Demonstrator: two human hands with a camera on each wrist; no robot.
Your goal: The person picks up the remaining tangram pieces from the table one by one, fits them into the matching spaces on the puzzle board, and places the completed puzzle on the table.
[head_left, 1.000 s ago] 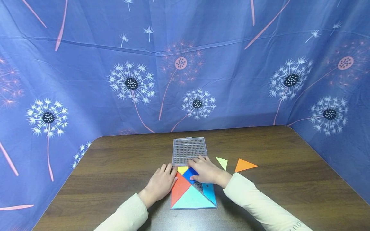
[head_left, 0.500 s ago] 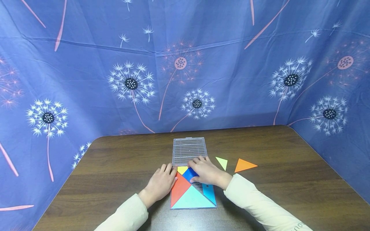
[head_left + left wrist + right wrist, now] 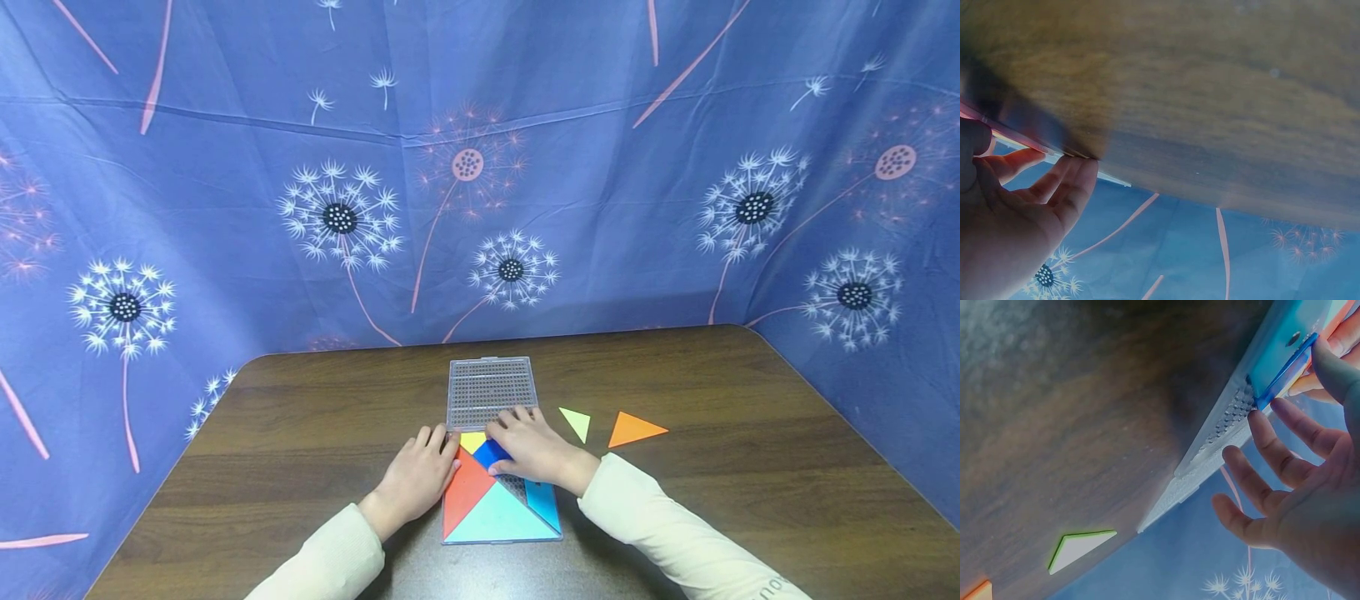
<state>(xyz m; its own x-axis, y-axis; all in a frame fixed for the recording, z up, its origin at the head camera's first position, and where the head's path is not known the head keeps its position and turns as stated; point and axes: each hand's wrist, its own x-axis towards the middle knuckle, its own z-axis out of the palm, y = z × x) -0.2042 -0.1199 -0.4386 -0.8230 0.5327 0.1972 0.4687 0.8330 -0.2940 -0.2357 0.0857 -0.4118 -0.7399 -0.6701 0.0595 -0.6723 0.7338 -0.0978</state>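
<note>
A clear tangram tray [image 3: 501, 540] lies near the table's front edge. In it are a red triangle [image 3: 465, 492], a cyan triangle [image 3: 498, 518], a yellow piece [image 3: 472, 440] and a light-blue parallelogram [image 3: 542, 498]. My right hand [image 3: 525, 442] pinches a dark-blue piece [image 3: 489, 454] by its edge over the tray's upper middle. In the right wrist view the dark-blue piece [image 3: 1285, 370] stands tilted between thumb and forefinger, the other fingers [image 3: 1260, 494] spread. My left hand [image 3: 423, 471] rests with fairly straight fingers [image 3: 1063, 181] against the tray's left edge.
The clear studded lid [image 3: 487, 387] lies just behind the tray. A lime-green triangle [image 3: 577, 422] and an orange triangle [image 3: 632, 429] lie loose on the wooden table [image 3: 300, 433] to the right. Blue dandelion-print cloth [image 3: 480, 167] walls in the table on three sides.
My right hand has shifted the dark-blue piece slightly to the left in the tray. The left hand has stayed where it was.
</note>
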